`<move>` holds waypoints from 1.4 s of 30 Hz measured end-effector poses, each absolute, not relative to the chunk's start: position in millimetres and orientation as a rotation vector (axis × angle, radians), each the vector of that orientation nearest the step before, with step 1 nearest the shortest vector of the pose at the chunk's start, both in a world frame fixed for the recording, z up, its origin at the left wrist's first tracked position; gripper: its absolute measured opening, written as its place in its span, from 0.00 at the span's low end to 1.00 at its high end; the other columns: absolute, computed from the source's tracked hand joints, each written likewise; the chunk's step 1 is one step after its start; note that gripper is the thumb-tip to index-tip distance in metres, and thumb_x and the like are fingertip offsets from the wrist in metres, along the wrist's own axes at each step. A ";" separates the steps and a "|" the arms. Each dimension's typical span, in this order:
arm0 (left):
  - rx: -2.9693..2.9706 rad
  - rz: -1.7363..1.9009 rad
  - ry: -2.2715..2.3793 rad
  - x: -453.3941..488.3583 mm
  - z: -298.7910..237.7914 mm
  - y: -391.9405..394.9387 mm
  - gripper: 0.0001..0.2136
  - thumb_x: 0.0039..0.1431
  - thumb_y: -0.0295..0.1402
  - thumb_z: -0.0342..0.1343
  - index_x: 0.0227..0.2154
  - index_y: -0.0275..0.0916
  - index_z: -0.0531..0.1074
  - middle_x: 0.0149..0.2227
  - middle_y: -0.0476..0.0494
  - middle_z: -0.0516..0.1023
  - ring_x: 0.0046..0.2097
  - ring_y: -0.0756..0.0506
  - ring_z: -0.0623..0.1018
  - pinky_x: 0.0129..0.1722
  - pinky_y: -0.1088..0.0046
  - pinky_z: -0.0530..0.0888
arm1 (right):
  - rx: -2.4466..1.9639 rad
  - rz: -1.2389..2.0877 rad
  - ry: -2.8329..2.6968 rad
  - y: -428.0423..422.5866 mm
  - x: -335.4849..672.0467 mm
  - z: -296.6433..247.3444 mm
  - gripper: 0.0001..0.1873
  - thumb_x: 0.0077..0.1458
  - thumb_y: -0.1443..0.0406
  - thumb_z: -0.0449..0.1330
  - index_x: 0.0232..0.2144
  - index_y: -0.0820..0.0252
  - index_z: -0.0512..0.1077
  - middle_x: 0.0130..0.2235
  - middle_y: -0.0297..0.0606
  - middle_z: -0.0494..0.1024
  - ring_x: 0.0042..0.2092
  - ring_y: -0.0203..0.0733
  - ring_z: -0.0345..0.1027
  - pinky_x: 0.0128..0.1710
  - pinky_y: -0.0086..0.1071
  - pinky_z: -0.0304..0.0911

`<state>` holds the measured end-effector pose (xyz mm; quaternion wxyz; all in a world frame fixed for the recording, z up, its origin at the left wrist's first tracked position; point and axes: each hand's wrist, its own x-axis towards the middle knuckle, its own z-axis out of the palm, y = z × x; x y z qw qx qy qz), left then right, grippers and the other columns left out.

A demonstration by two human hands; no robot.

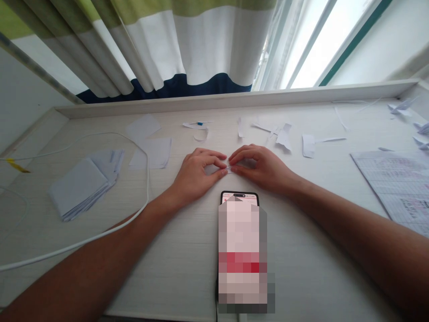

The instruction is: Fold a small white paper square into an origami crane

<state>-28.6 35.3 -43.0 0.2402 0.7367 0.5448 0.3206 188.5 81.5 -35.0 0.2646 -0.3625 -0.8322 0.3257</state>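
Observation:
My left hand (203, 170) and my right hand (256, 165) meet fingertip to fingertip near the middle of the white table. Between them is a small piece of white paper (229, 170), mostly hidden by the fingers. Both hands are closed on it, thumbs and forefingers pinching from either side. Just below the hands lies a phone (240, 195), screen up, most of it blurred out. Beyond the fingers, a narrow paper strip (240, 128) lies on the table.
Folded papers (78, 188) are stacked at left, by loose sheets (150, 152). A white cable (148, 179) loops over my left forearm. Paper scraps (284, 136) lie along the back. Printed sheets (395, 179) are at right. A raised ledge (201, 100) and curtain (208, 44) bound the far side.

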 end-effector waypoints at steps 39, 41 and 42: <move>2.009 0.873 1.499 -27.8 -43.7 36.0 0.02 0.60 0.32 0.67 0.32 0.47 0.83 0.51 0.49 0.86 0.57 0.39 0.77 0.62 0.53 0.70 | -0.946 0.912 -2.277 82.9 192.1 -35.1 0.07 0.61 0.65 0.64 0.38 0.54 0.83 0.47 0.41 0.85 0.51 0.51 0.77 0.56 0.48 0.68; 2.008 0.870 1.500 -27.7 -43.7 36.1 0.02 0.60 0.32 0.67 0.32 0.47 0.83 0.51 0.49 0.85 0.57 0.39 0.77 0.62 0.53 0.70 | -0.947 0.897 -2.306 83.1 191.4 -35.1 0.06 0.60 0.65 0.65 0.38 0.54 0.83 0.48 0.41 0.85 0.51 0.51 0.77 0.57 0.50 0.67; 2.010 0.867 1.500 -27.7 -43.6 36.3 0.02 0.60 0.33 0.66 0.32 0.47 0.83 0.51 0.49 0.85 0.57 0.39 0.77 0.62 0.53 0.70 | -0.949 0.889 -2.313 83.1 191.1 -35.1 0.06 0.59 0.65 0.66 0.38 0.54 0.83 0.48 0.41 0.85 0.51 0.51 0.76 0.57 0.51 0.67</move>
